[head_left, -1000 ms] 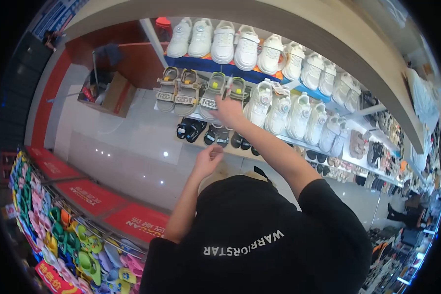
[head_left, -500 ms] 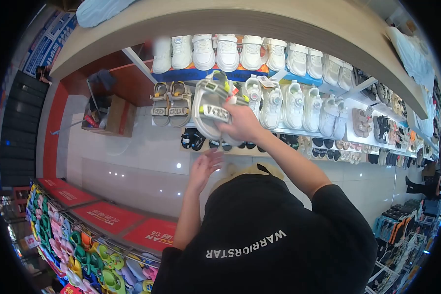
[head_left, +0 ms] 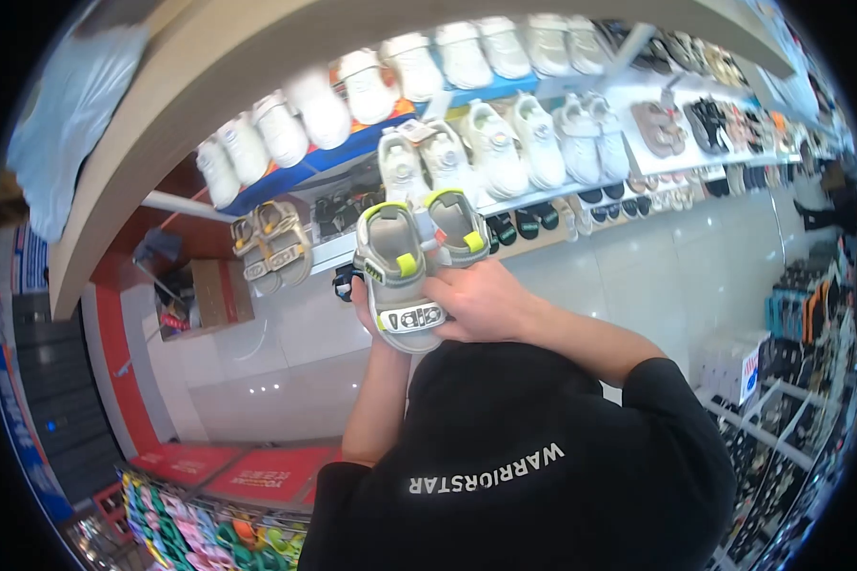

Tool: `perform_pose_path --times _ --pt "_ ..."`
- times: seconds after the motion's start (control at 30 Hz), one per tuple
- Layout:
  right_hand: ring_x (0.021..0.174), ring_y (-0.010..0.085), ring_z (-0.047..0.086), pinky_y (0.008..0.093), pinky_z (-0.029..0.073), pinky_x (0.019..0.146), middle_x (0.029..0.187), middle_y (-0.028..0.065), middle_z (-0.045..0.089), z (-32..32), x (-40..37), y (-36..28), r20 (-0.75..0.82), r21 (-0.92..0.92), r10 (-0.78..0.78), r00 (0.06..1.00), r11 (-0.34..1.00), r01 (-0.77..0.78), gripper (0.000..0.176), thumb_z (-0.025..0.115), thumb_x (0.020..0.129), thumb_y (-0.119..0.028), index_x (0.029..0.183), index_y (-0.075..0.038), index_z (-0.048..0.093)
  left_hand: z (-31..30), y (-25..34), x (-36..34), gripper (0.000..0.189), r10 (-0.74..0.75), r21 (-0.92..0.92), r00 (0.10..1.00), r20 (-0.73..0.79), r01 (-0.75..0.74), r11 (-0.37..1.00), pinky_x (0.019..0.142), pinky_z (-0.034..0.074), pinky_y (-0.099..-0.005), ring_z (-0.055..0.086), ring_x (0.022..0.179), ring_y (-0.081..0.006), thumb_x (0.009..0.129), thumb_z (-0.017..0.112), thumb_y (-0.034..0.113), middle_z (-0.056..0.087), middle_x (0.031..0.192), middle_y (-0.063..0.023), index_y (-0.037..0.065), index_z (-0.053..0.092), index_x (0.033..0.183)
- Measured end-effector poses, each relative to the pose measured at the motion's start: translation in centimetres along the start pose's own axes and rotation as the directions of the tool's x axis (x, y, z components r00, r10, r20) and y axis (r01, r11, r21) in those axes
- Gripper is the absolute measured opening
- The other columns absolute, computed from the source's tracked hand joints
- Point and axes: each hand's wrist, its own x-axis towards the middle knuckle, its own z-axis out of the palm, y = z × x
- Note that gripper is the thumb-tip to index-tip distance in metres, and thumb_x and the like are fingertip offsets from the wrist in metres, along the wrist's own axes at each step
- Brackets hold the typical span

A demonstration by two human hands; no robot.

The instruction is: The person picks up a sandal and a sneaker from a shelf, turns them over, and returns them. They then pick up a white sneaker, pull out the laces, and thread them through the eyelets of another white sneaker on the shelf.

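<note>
I have a pair of grey sandals (head_left: 414,318) with yellow-green trim up in front of me, just off the front edge of the middle shelf (head_left: 333,255), heel ends toward the shelf and side by side. My right hand (head_left: 486,300) is closed on them, fingers bent in between the two, by the patterned front strap of the left-hand sandal. My left hand (head_left: 362,306) is against the outer side of that same sandal; most of its fingers are hidden behind it, so I can't tell how far open it is. At the left end of the middle shelf sits a pair of tan sandals (head_left: 278,249), and right of the bare stretch beside them stand white sneakers (head_left: 493,147) in a row, toes toward the front edge. More white trainers (head_left: 281,133) line the upper shelf (head_left: 305,171), above its blue front. Dark slides (head_left: 526,225) sit on the lower shelf, to the right of my pair. Beyond the shelves' left end, an open cardboard box (head_left: 221,295) is on the floor, and colourful clogs (head_left: 195,528) fill a rack at my lower left.
</note>
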Motion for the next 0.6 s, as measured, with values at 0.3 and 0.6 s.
perform_pose_path --times 0.3,0.6 --pt "0.072 0.03 0.068 0.0411 0.053 0.065 0.078 0.0119 0.064 -4.7 -5.5 -2.4 0.029 -0.077 0.119 0.992 0.99 -0.117 0.045 0.078 0.077 -0.043 0.088 -0.002 0.06 -1.2 -5.9 0.3 0.094 -0.075 -0.077 0.943 0.324 0.105 0.991 0.114 0.035 -0.0501 0.044 0.134 -0.0348 0.085 0.054 0.072 0.042 0.148 -0.021 0.01 0.034 0.153" --pt "0.064 0.0241 0.069 0.0352 0.053 0.053 0.07 0.0098 0.065 -7.2 -12.2 -3.4 -0.054 -0.151 0.129 0.99 0.979 -0.136 0.044 0.08 0.075 -0.04 0.083 -0.002 0.06 -0.9 -11.8 -3.2 0.097 -0.119 0.042 0.987 0.109 0.115 0.992 0.113 0.037 -0.0523 0.046 0.132 -0.0352 0.082 0.059 0.073 0.044 0.147 -0.0189 0.011 0.035 0.153"
